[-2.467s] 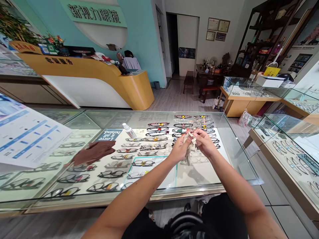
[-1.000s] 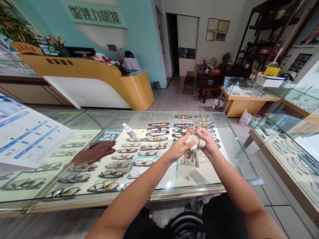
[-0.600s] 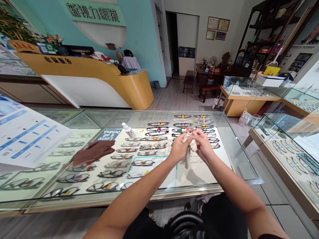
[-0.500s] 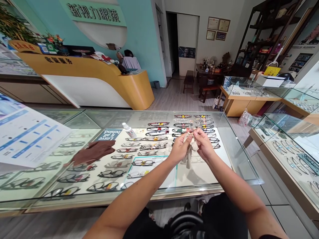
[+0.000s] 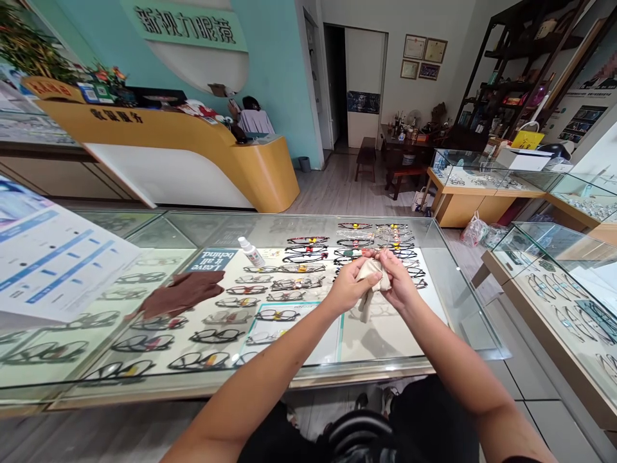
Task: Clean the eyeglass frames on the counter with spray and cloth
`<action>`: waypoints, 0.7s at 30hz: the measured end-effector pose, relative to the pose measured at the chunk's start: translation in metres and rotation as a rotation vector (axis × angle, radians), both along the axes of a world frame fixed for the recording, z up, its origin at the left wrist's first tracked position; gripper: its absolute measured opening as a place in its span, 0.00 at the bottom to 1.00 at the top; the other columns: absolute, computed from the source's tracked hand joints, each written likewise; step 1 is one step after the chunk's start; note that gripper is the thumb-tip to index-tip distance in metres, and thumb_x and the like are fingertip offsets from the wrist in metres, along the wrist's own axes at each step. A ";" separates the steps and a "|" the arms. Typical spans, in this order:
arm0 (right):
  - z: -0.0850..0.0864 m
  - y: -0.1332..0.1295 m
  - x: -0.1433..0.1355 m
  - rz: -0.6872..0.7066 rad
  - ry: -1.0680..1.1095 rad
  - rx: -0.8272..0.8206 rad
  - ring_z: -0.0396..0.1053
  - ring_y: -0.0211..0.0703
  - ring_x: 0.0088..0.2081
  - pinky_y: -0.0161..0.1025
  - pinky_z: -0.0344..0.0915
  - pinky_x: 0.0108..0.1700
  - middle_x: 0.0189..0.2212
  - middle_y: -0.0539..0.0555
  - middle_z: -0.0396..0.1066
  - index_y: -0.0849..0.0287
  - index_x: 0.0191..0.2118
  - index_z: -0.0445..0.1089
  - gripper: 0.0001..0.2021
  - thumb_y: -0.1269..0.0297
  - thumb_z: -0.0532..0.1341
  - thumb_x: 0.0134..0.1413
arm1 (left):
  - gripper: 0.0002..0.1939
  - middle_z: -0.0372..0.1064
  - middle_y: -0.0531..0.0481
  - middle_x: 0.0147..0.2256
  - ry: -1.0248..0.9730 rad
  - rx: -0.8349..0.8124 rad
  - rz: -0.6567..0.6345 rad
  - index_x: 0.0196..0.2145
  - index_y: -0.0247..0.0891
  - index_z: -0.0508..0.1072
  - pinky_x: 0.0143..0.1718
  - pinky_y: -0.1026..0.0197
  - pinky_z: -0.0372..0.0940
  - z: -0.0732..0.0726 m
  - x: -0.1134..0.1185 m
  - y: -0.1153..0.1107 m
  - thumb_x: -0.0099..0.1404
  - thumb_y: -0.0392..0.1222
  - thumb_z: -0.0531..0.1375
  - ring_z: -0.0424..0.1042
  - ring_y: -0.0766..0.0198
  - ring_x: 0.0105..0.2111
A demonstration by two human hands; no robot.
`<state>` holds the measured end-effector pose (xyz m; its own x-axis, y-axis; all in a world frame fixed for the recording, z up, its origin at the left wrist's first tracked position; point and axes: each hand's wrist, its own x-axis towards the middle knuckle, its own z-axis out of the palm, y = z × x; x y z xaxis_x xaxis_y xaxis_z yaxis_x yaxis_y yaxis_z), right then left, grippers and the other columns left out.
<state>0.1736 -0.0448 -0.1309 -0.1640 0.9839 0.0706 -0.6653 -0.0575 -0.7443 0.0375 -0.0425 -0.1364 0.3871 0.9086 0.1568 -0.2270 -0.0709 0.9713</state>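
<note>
Above the glass display case (image 5: 400,360) my two hands are close together over a bunched beige cloth (image 5: 370,278). My left hand (image 5: 351,287) is closed on it, the thumb pressed along the folds. On the other side, my right hand (image 5: 399,280) is also closed, with fingers bent at the cloth's upper edge. Whether something is wrapped inside the cloth is hidden. One end of the fabric hangs down below my fingers. Rows of eyeglasses (image 5: 297,283) lie under the glass around and beneath my hands.
A white spray bottle (image 5: 252,253) stands on the case, left of my hands. A crumpled brown cloth (image 5: 183,294) lies farther left, near a printed white and blue sheet (image 5: 62,257). Another display case (image 5: 559,289) is at the right. A person (image 5: 253,117) sits behind the yellow counter (image 5: 270,170).
The beige cloth is bunched differently, with more of it spread between my hands. My right fingers have shifted slightly, and my left thumb lies lower across the cloth.
</note>
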 end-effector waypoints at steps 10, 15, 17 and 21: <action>-0.004 0.000 0.005 0.055 -0.068 0.038 0.49 0.26 0.16 0.28 0.51 0.16 0.25 0.42 0.68 0.55 0.31 0.69 0.23 0.49 0.80 0.43 | 0.35 0.76 0.46 0.31 -0.006 0.072 0.124 0.35 0.35 0.78 0.42 0.59 0.69 -0.007 0.005 -0.002 0.60 0.76 0.64 0.74 0.59 0.36; -0.002 0.006 0.016 0.057 -0.060 0.027 0.70 0.34 0.29 0.31 0.70 0.32 0.38 0.50 0.78 0.55 0.32 0.72 0.17 0.53 0.78 0.49 | 0.34 0.79 0.44 0.39 0.008 0.034 -0.061 0.42 0.35 0.80 0.48 0.58 0.70 -0.001 -0.003 0.003 0.59 0.72 0.69 0.76 0.54 0.44; -0.002 0.006 0.016 0.038 -0.036 0.017 0.75 0.39 0.37 0.34 0.74 0.40 0.39 0.51 0.79 0.55 0.31 0.73 0.17 0.53 0.78 0.47 | 0.31 0.78 0.44 0.38 0.041 0.069 -0.092 0.43 0.35 0.81 0.45 0.59 0.70 0.002 -0.005 0.003 0.58 0.68 0.71 0.75 0.56 0.41; -0.005 0.003 0.011 0.032 -0.035 -0.011 0.71 0.36 0.31 0.34 0.72 0.35 0.37 0.49 0.79 0.54 0.30 0.71 0.20 0.52 0.80 0.43 | 0.27 0.77 0.47 0.33 0.064 0.087 -0.045 0.40 0.34 0.80 0.37 0.61 0.68 0.002 -0.002 -0.002 0.55 0.61 0.75 0.73 0.60 0.33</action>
